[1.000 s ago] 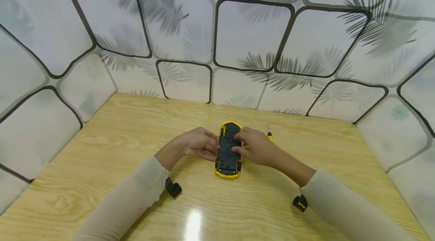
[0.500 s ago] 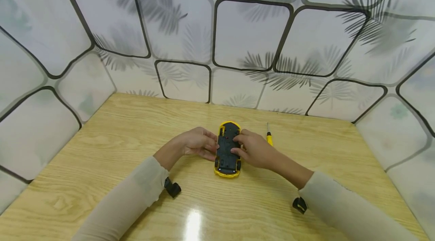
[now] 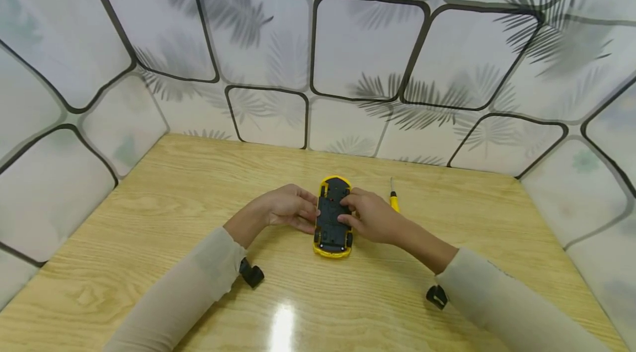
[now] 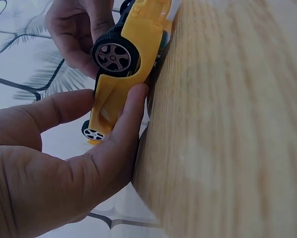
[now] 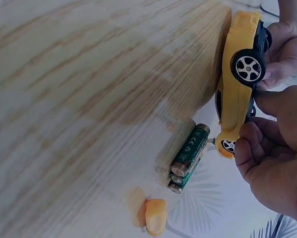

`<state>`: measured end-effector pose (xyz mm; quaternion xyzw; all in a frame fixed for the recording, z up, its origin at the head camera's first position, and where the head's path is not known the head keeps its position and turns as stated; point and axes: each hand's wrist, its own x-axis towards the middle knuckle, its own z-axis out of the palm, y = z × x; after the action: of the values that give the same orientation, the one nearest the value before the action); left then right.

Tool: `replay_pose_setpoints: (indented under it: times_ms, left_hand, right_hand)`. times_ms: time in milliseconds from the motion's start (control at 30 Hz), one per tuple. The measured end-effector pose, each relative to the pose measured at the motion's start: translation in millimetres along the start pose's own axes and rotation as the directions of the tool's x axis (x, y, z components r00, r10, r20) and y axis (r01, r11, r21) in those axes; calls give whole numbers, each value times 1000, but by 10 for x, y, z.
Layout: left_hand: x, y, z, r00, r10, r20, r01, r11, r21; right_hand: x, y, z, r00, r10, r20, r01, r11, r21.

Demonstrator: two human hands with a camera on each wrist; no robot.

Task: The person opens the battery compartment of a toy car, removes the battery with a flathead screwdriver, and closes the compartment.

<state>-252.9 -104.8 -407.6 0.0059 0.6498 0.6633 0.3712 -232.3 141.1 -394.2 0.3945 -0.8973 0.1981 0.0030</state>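
Note:
A yellow toy car lies upside down on the table, its black underside facing up. My left hand holds the car's left side; in the left wrist view the thumb is at the chassis edge and the fingers are against the yellow body. From the other side, my right hand grips at the middle of the underside with thumb and forefinger, the other fingers curled beside the wheel in the right wrist view. I cannot tell whether a small part sits between those fingertips. A yellow-handled screwdriver lies beyond the right hand.
Several green batteries lie together beside the car in the right wrist view, hidden behind the right hand from above. The wooden table runs back to a wall patterned with leaves and black outlines.
My right hand has shifted slightly, showing more of the screwdriver's handle. The left hand and the car stay nearly in place.

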Motion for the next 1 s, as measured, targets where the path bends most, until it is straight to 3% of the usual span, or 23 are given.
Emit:
replay_pose_setpoints:
  times_ms: [500,833,1000]
  left_hand:
    - [5,1,17,1000,-1,-13,1,1000,9]
    - [-23,21,34,1000,22,-14,-22,1000,20]
    - [-28,24,48,1000,24,-14,-24,999,23]
  right_hand:
    - [-42,33,28,1000,16,-23,-17,1000,-17]
    - [8,-47,20,1000,-11,-21,8,993,-116]
    - [52,-112,27,1000,6,-31,-8,997,-73]
